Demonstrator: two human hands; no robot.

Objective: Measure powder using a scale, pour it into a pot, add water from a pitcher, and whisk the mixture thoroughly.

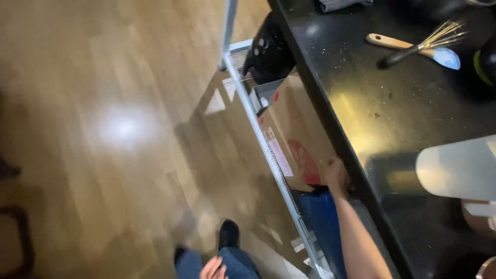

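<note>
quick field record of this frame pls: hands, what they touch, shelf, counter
right hand: reaching under the counter, at the cardboard box; grip hidden
left hand: low by the knee, holds nothing visible
shelf: white wire rack under the counter, carrying the box, a blue item and a black bag
counter: black, with whisk, spatula, white cylinder
floor: wood

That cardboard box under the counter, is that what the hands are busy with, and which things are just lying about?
Being handled:
- right hand, reaching under the black counter
- cardboard box on the low shelf, at that hand
- blue container beside it

Lying about:
- whisk
- spatula
- white roll
- left hand, by the knee
</note>
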